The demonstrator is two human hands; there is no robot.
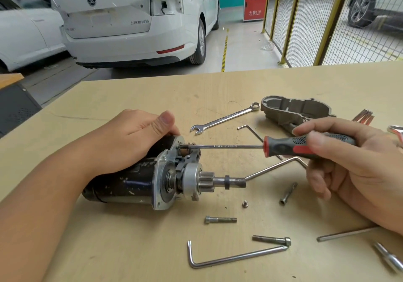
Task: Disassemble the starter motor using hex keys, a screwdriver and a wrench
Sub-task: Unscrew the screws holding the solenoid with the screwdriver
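White car (135,20) parked at 12 o'clock behind the table (122,98). Starter (139,177) lies on its side at about 8 o'clock on the table, pinion shaft pointing to 3. Left hand (130,137) is curled over the top of its black body, pinning it down. Right hand (340,161) at 3 o'clock grips the screwdriver (283,147), tip sitting on a screw at the starter's flange. Housing (294,111) at 1 o'clock, wrench (226,117) just left of it. Hex key (233,256) at 6, loose bolts (220,219) nearby.
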